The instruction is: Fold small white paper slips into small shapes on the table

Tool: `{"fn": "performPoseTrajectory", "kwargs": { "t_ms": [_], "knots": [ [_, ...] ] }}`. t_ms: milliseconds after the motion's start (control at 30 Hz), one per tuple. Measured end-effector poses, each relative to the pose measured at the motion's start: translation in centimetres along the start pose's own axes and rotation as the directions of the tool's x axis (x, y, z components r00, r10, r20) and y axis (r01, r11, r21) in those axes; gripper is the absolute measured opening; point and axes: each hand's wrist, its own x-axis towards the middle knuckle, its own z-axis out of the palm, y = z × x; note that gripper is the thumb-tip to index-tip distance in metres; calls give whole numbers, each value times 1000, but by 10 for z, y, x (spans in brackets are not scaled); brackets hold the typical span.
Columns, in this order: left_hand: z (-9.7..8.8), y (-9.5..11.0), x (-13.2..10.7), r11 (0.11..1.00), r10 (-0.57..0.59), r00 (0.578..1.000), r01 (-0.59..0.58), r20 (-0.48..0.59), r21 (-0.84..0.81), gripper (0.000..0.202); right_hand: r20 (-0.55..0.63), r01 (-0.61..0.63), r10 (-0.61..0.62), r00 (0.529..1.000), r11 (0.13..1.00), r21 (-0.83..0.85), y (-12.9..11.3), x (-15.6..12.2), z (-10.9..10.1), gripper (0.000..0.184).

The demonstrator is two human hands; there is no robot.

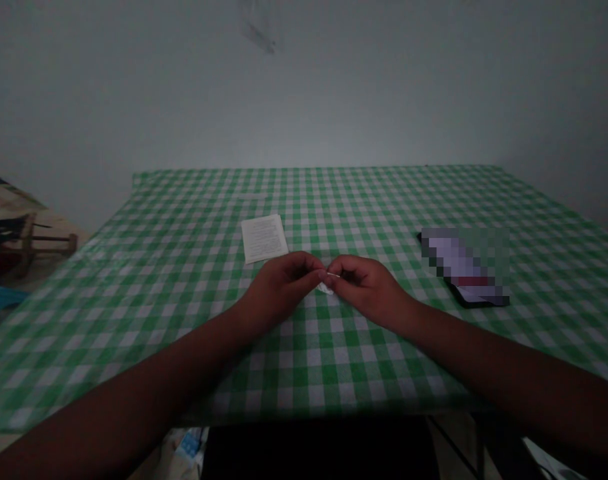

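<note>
My left hand [283,283] and my right hand [367,285] meet over the table, thumbs and forefingers pinched close together. Between the fingertips is a small piece of white paper [326,288], mostly covered by the fingers. Its folds are too small to make out. Just beyond my left hand lies a small stack of printed paper sheets [264,239], flat on the cloth.
A green and white checked cloth [304,360] covers the table. To the right lies a phone [459,270] with a blurred-out screen. A pale wall [334,87] rises behind the table. At the left stand a wooden stool [44,243] and something blue [1,300].
</note>
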Motion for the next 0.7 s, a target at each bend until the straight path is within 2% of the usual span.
{"fn": "performPoseTrajectory", "kwargs": {
  "t_ms": [167,367,533,600,700],
  "knots": [
    [1,0,2,989,-57,996,48,-62,-139,13,67,-104,102,992,994,23,4,1,-2,22],
    [-1,-5,4,978,-84,994,69,-69,-196,15,68,-202,199,978,979,34,3,4,-6,24],
    [-4,-5,5,989,-41,998,33,-52,-146,15,26,-222,221,975,975,25,1,5,-10,28],
    [-5,-5,4,985,-5,1000,2,-19,-173,12,-4,-237,237,971,971,24,0,4,-10,29],
    [-7,-5,3,974,80,995,-66,59,-217,24,-18,-250,250,968,968,17,1,4,-11,31]
  ]
}}
